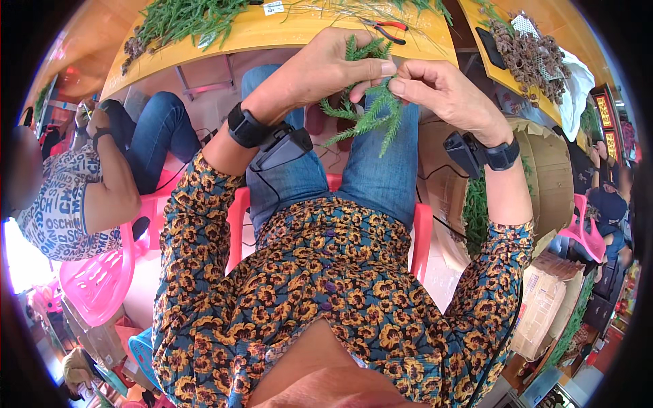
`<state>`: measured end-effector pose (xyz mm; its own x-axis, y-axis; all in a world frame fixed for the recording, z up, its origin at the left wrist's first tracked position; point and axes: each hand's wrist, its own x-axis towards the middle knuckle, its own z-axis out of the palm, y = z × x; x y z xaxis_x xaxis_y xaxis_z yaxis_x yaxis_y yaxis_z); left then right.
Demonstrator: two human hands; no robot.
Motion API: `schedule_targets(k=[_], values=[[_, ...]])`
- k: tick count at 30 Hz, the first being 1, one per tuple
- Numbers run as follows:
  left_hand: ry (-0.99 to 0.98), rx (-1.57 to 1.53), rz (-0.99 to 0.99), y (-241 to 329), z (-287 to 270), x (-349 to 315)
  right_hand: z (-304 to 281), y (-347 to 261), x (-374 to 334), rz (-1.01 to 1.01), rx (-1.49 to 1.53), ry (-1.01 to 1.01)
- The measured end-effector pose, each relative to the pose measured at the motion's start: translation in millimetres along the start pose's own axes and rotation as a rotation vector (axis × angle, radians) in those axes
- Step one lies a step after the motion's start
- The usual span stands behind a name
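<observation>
A green artificial-looking sprig point(381, 117), with several needle-covered branches, is held above my lap at the table's near edge. My left hand point(340, 64) pinches it from the left, thumb pointing right and fingers closed round its upper part. From the right, my right hand point(441, 92) has its thumb and fingertips pressed together at the sprig's middle, close to the left thumb tip. What exactly lies between the fingertips is too small to make out. The lower branches hang free over my jeans.
On the yellow table point(286, 34) lie a heap of green sprigs point(190, 20), thin stems and pliers point(389, 27) with red-and-black handles. Brown dried-looking clusters point(534, 58) cover a second table. Beside my right arm stands a cardboard box point(544, 177) holding greenery. Another person point(75, 183) sits at left.
</observation>
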<state>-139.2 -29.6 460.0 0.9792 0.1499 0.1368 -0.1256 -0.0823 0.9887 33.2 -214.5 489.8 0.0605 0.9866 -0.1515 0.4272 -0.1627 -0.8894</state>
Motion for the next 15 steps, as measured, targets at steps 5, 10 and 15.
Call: schedule_targets(k=[5,10,15], values=[[0.121,0.13,0.028,-15.8,6.3,6.7,17.1,0.9,5.7,-0.157,-0.543,0.284],[0.404,0.471,0.2,-10.5,16.4,30.4,25.0,2.9,22.8,-0.255,-1.219,0.681],[0.456,0.608,0.425,0.7,6.3,24.9,13.5,14.1,29.2,-0.103,-0.043,0.448]])
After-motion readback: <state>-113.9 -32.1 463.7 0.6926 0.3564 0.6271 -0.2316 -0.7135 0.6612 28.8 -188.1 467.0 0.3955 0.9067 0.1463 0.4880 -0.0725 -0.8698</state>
